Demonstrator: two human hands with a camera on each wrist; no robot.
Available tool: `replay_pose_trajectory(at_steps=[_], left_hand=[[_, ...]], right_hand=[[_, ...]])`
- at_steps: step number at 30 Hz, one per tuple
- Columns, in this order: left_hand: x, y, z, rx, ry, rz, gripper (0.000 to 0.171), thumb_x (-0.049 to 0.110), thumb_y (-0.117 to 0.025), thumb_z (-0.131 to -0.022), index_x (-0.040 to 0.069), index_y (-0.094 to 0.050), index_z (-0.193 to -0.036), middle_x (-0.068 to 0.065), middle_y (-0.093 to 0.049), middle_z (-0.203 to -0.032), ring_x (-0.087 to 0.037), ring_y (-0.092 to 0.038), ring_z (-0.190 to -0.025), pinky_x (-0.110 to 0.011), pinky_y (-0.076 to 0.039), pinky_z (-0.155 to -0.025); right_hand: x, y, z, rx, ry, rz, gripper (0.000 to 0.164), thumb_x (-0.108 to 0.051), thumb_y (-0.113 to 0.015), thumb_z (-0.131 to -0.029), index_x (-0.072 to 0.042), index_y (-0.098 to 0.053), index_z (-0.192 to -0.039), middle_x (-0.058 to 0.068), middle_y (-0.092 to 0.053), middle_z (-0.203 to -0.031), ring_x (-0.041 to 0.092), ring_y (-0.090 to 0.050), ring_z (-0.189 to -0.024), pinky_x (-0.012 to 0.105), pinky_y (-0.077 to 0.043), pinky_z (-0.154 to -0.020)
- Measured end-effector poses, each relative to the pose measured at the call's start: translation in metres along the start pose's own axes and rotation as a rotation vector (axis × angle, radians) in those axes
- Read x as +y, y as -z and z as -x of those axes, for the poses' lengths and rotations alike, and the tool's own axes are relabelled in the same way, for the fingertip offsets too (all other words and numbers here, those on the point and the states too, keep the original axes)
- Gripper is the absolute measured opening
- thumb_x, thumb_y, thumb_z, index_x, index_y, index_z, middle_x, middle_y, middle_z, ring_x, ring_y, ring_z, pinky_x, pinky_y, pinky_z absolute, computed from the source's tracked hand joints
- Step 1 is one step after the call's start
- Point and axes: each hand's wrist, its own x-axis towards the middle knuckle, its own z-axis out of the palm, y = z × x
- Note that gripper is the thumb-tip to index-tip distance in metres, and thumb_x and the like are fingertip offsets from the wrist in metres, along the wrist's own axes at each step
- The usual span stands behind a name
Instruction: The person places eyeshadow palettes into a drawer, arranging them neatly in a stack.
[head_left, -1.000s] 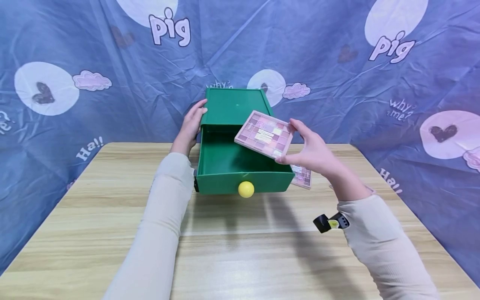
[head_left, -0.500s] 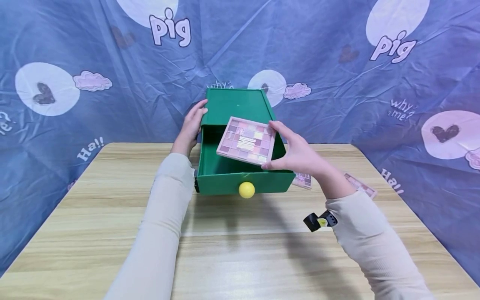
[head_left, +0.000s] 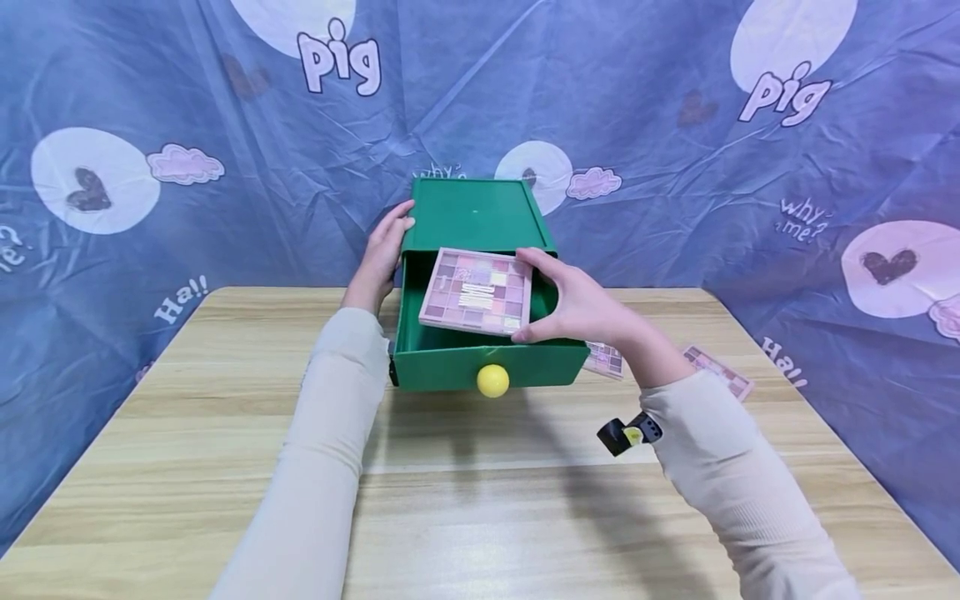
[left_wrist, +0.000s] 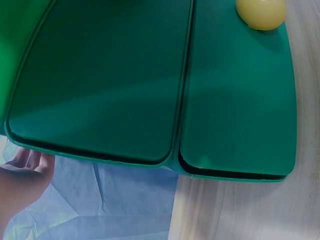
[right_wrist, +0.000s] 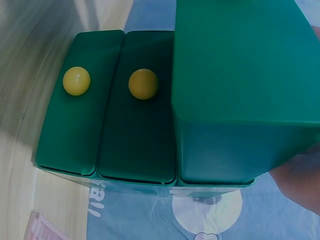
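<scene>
A green cabinet (head_left: 476,212) stands at the back of the table with its top drawer (head_left: 442,369) pulled out by a yellow knob-fitted front. My left hand (head_left: 380,254) rests against the cabinet's left side, fingers extended; the left wrist view shows this hand (left_wrist: 27,180) at the cabinet's lower left edge of that picture. Between thumb and fingers, my right hand (head_left: 573,300) grips the right edge of a pink eyeshadow palette (head_left: 480,292). The palette is slightly tilted over the drawer opening, its near edge just behind the drawer front. The right wrist view hides the palette behind the drawer.
Two more pink palettes lie on the table to the right: one palette (head_left: 604,358) partly behind the drawer, another palette (head_left: 720,372) partly behind my right forearm. Two lower drawers with yellow knobs (right_wrist: 76,81) are closed. A blue printed cloth (head_left: 225,67) hangs behind the table.
My right hand has carried the palette left and lower, from the drawer's right side to over its opening, and levelled it somewhat. The left hand has stayed at the cabinet's side.
</scene>
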Motion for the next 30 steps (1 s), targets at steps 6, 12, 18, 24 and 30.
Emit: replay_pose_trajectory(at_steps=[6, 12, 18, 24, 30], left_hand=[[0.0, 0.0, 0.0, 0.002, 0.0, -0.011, 0.041, 0.021, -0.046, -0.086, 0.02, -0.046, -0.127, -0.001, -0.041, -0.125, -0.015, -0.043, -0.101, -0.029, -0.037, -0.079], [0.001, 0.0, 0.0, 0.013, 0.002, -0.011, 0.041, 0.02, -0.046, -0.086, 0.02, -0.046, -0.126, -0.001, -0.041, -0.125, -0.015, -0.044, -0.096, -0.025, -0.037, -0.074], [0.0, -0.001, 0.001, 0.012, 0.008, -0.004, 0.041, 0.02, -0.046, -0.086, 0.019, -0.046, -0.127, -0.001, -0.042, -0.124, -0.014, -0.045, -0.091, -0.024, -0.037, -0.069], [0.001, -0.001, 0.001, 0.009, -0.003, -0.015, 0.04, 0.02, -0.045, -0.086, 0.02, -0.046, -0.127, 0.0, -0.041, -0.124, -0.01, -0.046, -0.078, -0.021, -0.036, -0.062], [0.001, 0.0, -0.001, 0.001, -0.005, 0.003, 0.041, 0.02, -0.045, -0.086, 0.019, -0.045, -0.127, -0.001, -0.04, -0.126, -0.012, -0.048, -0.086, -0.023, -0.038, -0.069]], right_hand=[[-0.004, 0.0, -0.007, -0.076, -0.001, 0.03, 0.097, -0.028, -0.077, -0.058, -0.007, -0.024, -0.136, 0.008, -0.03, -0.133, 0.019, -0.029, -0.117, 0.039, -0.026, -0.093], [-0.008, -0.004, -0.015, -0.142, 0.014, 0.037, 0.096, -0.027, -0.077, -0.059, -0.005, -0.024, -0.136, 0.008, -0.031, -0.133, 0.019, -0.029, -0.118, 0.038, -0.025, -0.094], [-0.01, -0.009, -0.02, -0.205, 0.067, 0.049, 0.089, -0.019, -0.072, -0.063, 0.0, -0.023, -0.134, 0.01, -0.029, -0.133, 0.019, -0.028, -0.118, 0.036, -0.024, -0.095], [-0.01, -0.012, -0.022, -0.236, 0.104, 0.059, 0.086, -0.016, -0.072, -0.065, 0.003, -0.024, -0.133, 0.015, -0.028, -0.134, 0.022, -0.026, -0.121, 0.035, -0.024, -0.096], [-0.01, -0.016, -0.024, -0.251, 0.118, 0.09, 0.091, -0.024, -0.076, -0.063, 0.003, -0.025, -0.133, 0.014, -0.029, -0.134, 0.023, -0.027, -0.12, 0.035, -0.025, -0.096]])
